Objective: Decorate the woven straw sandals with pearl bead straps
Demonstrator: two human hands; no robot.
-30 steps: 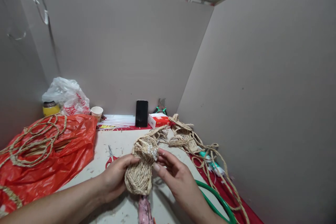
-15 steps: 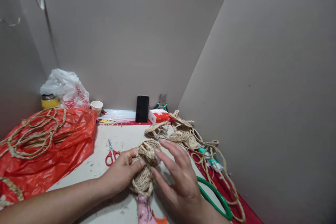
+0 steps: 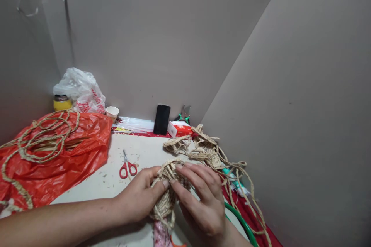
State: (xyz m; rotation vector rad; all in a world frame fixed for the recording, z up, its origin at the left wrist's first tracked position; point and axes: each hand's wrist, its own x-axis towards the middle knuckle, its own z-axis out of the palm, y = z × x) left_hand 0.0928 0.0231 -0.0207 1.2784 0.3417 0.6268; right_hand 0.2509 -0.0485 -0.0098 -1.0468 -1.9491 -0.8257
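Observation:
A slipper-shaped piece woven from straw cord lies in front of me over a pink form that looks wrapped in clear plastic. My left hand grips its left side, with the thumb pressed on top. On the other side, my right hand is closed on the upper right edge, fingertips on the cords; the palm side and part of the weave are hidden. Red-handled scissors rest on the white tabletop, left of the piece.
A red plastic bag with braided straw cord covers the left. A second straw piece with loose cords lies at right. Along the back stand a paper cup, a phone and pliers. A green handle lies right.
My right hand's fingers have come down from above onto the piece and closed on its upper edge. My left hand keeps its grip. The view has shifted slightly.

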